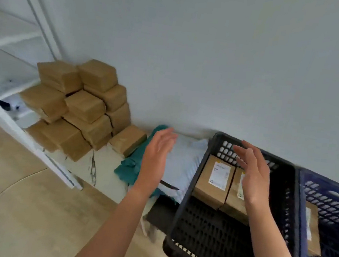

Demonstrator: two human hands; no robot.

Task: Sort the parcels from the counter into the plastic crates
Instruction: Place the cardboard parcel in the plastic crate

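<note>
Both hands empty, fingers straight. L hand [157, 158] nearer brown parcel stack [78, 108], up-left of it. R hand [253, 175] over black crate [212, 227], 2 parcels [214, 179] inside.

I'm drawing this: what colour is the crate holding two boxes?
The crate is black, in the head view.

- Wall [213, 59]: plain, pale grey-white, evenly lit.
- Floor [10, 205]: beige, smooth.
- Shelving unit [12, 38]: white, at left, against the wall.
</note>
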